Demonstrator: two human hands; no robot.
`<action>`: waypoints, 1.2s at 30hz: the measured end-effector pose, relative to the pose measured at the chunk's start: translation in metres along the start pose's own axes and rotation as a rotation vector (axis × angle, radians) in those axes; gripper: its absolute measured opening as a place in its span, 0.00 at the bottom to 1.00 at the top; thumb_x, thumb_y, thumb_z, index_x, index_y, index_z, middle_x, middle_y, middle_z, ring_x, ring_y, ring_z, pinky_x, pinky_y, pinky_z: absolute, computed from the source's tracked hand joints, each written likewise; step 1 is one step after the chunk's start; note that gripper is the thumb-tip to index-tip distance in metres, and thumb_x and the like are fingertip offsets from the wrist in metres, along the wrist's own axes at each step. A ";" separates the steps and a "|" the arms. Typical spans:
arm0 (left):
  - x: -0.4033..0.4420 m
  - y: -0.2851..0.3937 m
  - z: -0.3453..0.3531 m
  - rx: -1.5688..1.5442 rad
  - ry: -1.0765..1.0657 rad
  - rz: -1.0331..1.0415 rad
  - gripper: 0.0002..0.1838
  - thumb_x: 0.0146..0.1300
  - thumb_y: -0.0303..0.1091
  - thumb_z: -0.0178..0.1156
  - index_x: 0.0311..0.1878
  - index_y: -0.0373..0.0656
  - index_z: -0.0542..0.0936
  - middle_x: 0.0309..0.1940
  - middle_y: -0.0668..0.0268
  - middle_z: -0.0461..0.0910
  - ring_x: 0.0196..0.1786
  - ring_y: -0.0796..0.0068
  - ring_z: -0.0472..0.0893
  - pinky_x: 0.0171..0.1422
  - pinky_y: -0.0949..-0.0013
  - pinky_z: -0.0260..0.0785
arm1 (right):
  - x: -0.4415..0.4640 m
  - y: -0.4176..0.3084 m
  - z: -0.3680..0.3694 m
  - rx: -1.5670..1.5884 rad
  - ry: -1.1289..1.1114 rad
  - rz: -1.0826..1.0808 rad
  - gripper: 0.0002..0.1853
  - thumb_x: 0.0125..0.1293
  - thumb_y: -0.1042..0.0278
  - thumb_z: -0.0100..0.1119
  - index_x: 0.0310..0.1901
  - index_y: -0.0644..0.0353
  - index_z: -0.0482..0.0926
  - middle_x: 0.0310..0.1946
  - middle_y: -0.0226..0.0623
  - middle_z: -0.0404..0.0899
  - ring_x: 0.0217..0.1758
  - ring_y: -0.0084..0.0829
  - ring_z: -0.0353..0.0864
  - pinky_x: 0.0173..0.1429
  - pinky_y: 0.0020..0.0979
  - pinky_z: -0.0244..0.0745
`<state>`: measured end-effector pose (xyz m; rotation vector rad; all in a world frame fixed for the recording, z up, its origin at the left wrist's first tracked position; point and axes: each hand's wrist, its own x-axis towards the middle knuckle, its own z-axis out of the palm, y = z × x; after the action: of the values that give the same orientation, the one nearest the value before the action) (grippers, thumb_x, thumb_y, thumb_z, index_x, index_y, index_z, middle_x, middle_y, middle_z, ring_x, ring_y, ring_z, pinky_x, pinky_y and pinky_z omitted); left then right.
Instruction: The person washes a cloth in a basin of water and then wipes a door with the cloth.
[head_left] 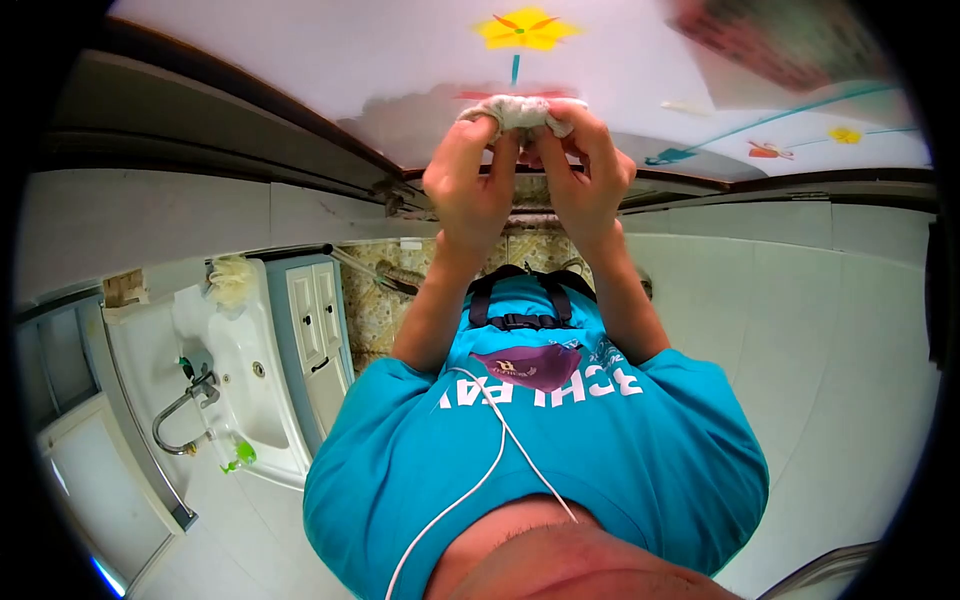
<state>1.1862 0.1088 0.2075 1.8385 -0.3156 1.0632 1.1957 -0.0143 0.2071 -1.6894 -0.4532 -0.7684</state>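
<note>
A crumpled, off-white cloth (520, 110) is bunched between my two hands against a white surface decorated with flowers. My left hand (468, 168) is closed on the cloth's left end, with its thumb pointing inward. On the other end, my right hand (585, 165) has its fingers curled round the fabric. The hands are close together, and part of the cloth is hidden behind the fingers. Just beyond the cloth, a yellow flower (525, 30) marks the white surface (620, 60). A greyish patch shows on that surface left of the cloth.
A dark edge strip (250, 85) borders the white surface. To the left are a white washbasin (265, 410) with a curved faucet (175, 415), a green bottle (240, 455), a pale bath puff (232, 280) and a blue-grey cabinet (315, 330). A white cable (490, 450) hangs over my shirt.
</note>
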 end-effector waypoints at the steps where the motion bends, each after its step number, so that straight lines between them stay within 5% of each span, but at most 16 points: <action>1: -0.010 -0.005 0.002 0.009 -0.045 -0.004 0.10 0.59 0.17 0.67 0.44 0.34 0.80 0.33 0.55 0.82 0.32 0.59 0.83 0.38 0.63 0.77 | -0.008 0.006 -0.002 -0.037 0.007 0.016 0.15 0.64 0.80 0.69 0.52 0.60 0.81 0.34 0.41 0.87 0.31 0.27 0.89 0.35 0.27 0.83; 15: 0.003 0.017 0.033 -0.088 0.005 0.050 0.09 0.60 0.17 0.67 0.42 0.35 0.80 0.33 0.56 0.82 0.32 0.58 0.83 0.35 0.63 0.77 | 0.005 0.010 -0.032 -0.025 0.059 -0.048 0.15 0.65 0.82 0.67 0.52 0.61 0.81 0.32 0.40 0.87 0.30 0.25 0.89 0.34 0.26 0.83; 24: -0.025 0.015 0.050 -0.067 -0.173 -0.076 0.08 0.60 0.17 0.67 0.42 0.35 0.81 0.33 0.55 0.84 0.32 0.62 0.85 0.38 0.67 0.79 | -0.018 0.031 -0.050 -0.129 0.099 0.031 0.17 0.63 0.84 0.67 0.53 0.62 0.80 0.31 0.39 0.87 0.30 0.25 0.89 0.34 0.25 0.83; 36: -0.024 0.031 0.081 -0.042 -0.125 0.063 0.09 0.59 0.17 0.68 0.42 0.34 0.81 0.31 0.55 0.83 0.31 0.62 0.84 0.36 0.66 0.77 | -0.009 0.040 -0.088 -0.100 0.102 0.009 0.15 0.64 0.84 0.66 0.52 0.63 0.81 0.34 0.41 0.87 0.32 0.27 0.90 0.36 0.25 0.83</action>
<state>1.1965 0.0207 0.1944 1.8712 -0.4693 0.9792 1.1935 -0.1088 0.1823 -1.7343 -0.3413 -0.8791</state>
